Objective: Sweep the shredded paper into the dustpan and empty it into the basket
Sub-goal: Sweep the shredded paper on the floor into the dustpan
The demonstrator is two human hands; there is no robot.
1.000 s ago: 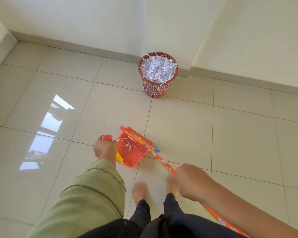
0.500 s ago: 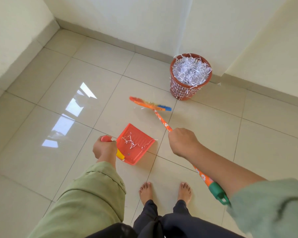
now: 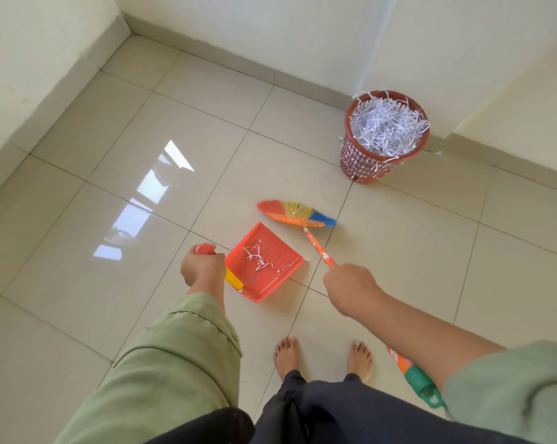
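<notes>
An orange dustpan lies on the tiled floor with a few white paper shreds in it. My left hand grips its red and yellow handle. My right hand holds the orange stick of a broom, whose multicoloured head rests on the floor just beyond the pan's far edge. A red mesh basket, heaped with shredded paper, stands at the wall to the far right. One stray shred lies beside the basket.
My bare feet stand on the tiles behind the pan. Walls with a grey skirting close the left and far sides, with a corner pillar behind the basket. A bright window reflection lies on the floor at left.
The broom head has swung out of the dustpan onto the floor beyond it. My right hand has moved forward along the stick. The view has turned left.
</notes>
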